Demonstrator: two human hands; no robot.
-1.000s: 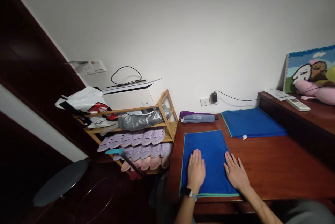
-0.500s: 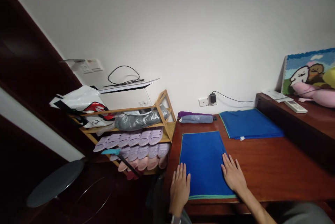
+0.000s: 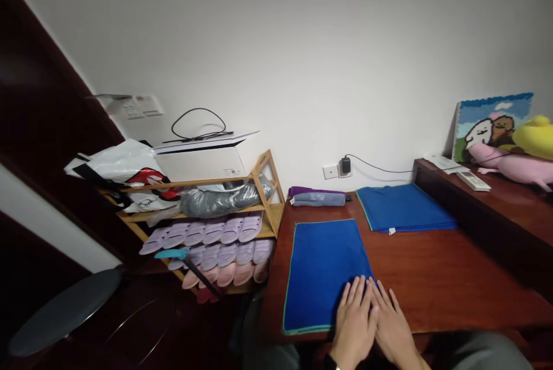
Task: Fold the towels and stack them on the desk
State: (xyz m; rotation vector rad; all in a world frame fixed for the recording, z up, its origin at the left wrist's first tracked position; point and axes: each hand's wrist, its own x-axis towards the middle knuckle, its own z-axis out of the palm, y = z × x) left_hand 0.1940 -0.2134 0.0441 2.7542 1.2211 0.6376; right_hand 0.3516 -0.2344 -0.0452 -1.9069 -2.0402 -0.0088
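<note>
A blue cloth with green edging (image 3: 324,272) lies flat and folded on the brown wooden table (image 3: 427,278). My left hand (image 3: 355,318) rests with fingers stretched over the cloth's near right corner. Right beside it, my right hand (image 3: 391,321) lies with its fingers out along the cloth's right edge, partly over the table. The two hands touch or nearly touch, and they hide that corner. Neither hand grips anything. Farther back lies a second folded blue cloth (image 3: 406,206) with a small white tag.
Rolled grey and purple cloths (image 3: 319,199) lie at the table's back left. A charger (image 3: 345,165) sits in the wall socket. To the left stands a wooden rack (image 3: 268,214) of slippers. A raised ledge (image 3: 514,197) on the right bears a remote (image 3: 474,180) and plush toys.
My left hand has moved right, from the cloth's left edge to its near right corner beside my right hand. My right hand has slid slightly nearer along the edge. The view has shifted slightly.
</note>
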